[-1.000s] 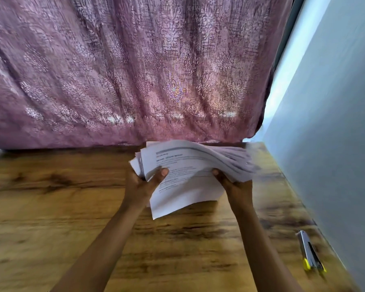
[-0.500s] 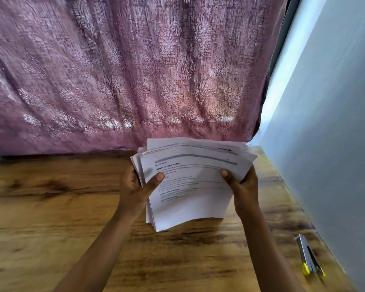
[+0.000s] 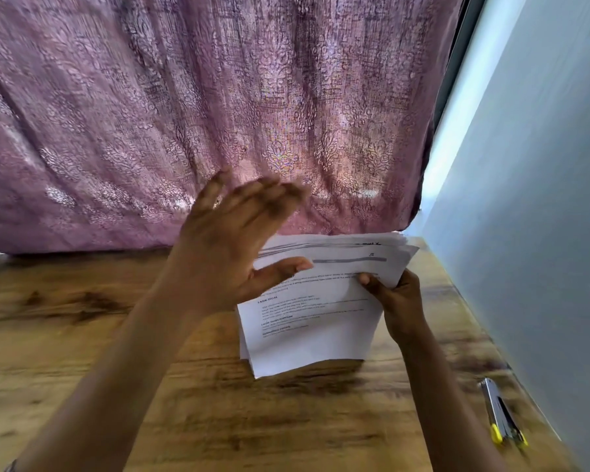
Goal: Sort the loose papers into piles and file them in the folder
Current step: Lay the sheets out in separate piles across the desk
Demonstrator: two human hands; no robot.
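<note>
A stack of white printed papers [image 3: 315, 321] stands on its lower edge on the wooden table [image 3: 116, 386], tilted toward me. My right hand [image 3: 399, 301] grips the stack's right edge, thumb on the front sheet. My left hand [image 3: 232, 247] is lifted off the stack at its upper left, fingers spread and blurred, with the thumb stretched out in front of the top sheet; it holds nothing. No folder is in view.
A purple patterned curtain [image 3: 201, 114] hangs right behind the table's far edge. A pale blue wall [image 3: 542, 233] runs along the right side. A silver stapler with yellow tips [image 3: 501, 417] lies near the right edge.
My left hand has let go of the stack's left edge and risen with its fingers spread. The stack has moved slightly right and now stands on the table, held by my right hand alone.
</note>
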